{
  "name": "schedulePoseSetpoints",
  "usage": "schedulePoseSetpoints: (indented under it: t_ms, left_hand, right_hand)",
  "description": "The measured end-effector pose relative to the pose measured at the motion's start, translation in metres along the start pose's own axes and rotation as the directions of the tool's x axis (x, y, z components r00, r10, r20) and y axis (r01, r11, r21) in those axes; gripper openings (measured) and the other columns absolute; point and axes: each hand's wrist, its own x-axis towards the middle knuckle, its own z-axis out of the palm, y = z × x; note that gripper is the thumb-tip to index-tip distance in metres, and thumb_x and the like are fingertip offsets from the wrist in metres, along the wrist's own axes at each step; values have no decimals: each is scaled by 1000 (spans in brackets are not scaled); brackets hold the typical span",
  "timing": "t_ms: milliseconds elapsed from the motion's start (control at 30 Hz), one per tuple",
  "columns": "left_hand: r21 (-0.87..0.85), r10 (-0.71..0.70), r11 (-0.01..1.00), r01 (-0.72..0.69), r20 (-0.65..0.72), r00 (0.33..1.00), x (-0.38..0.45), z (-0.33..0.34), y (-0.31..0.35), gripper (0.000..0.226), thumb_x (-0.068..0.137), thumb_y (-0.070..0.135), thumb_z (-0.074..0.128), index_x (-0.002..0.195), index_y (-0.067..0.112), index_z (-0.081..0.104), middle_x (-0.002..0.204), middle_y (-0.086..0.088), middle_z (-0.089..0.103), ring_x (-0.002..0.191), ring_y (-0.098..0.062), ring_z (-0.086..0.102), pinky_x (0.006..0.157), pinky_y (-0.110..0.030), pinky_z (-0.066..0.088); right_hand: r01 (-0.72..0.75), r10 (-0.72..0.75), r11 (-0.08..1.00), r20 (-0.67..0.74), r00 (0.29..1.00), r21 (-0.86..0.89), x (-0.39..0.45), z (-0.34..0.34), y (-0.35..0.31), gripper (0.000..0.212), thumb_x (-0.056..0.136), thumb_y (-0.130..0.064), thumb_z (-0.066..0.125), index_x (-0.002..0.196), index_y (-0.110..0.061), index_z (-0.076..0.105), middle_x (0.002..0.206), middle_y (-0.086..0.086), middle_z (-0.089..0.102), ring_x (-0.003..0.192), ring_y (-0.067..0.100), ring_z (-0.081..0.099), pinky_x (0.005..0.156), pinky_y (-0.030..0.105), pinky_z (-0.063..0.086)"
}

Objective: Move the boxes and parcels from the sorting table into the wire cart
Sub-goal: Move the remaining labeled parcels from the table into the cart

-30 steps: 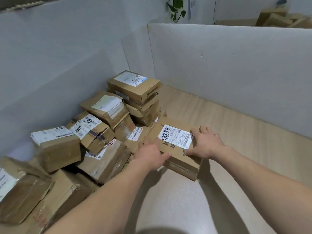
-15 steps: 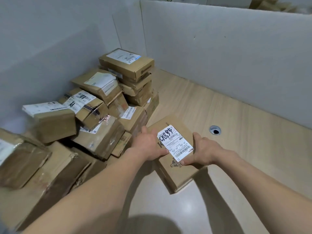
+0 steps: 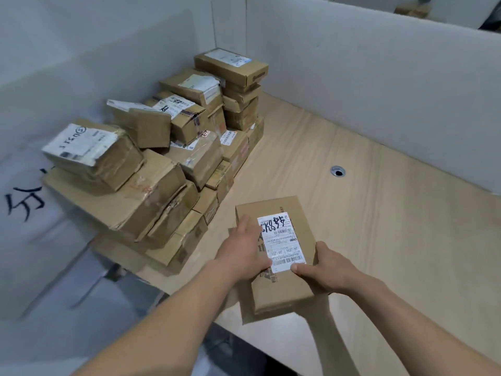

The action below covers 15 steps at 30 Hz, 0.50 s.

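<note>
I hold a flat brown cardboard box with a white shipping label over the near edge of the wooden sorting table. My left hand grips its left side, fingers over the top. My right hand clasps its right side, thumb on the label. A pile of several brown boxes and parcels sits on the table's left part, stacked against the white partition. The wire cart is not in view.
White partition walls enclose the table at the back and left. A round cable hole sits in the tabletop at the right. A white panel with black writing stands at the left. Grey floor shows below the table's edge.
Both hands have pulled the labelled box away from the pile toward me, and it now hangs past the table's near edge. The view has shifted back and to the right.
</note>
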Motion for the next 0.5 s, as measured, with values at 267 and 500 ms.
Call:
schedulePoseSetpoints:
  t_ms: [267,500]
  left_hand:
    - [-176,-134,978,115,-97,986,-70,19,-4,71,90,30,69,151,33,34,167,5,0,142,-17,37,103,-29,44]
    - [-610,-537,696,379,-92,839,-88,44,6,67,87,30,75,144,23,40,123,4,66,103,-16,62,86,-31,52]
  right_hand:
    - [135,-151,969,66,986,205,-26,29,3,30,86,-54,72,105,-45,51,114,-28,60,108,6,63,97,34,50]
    - [236,-357,846,178,917,477,-5,38,20,67,80,-51,79,139,-40,50,128,-20,68,115,8,68,102,41,51]
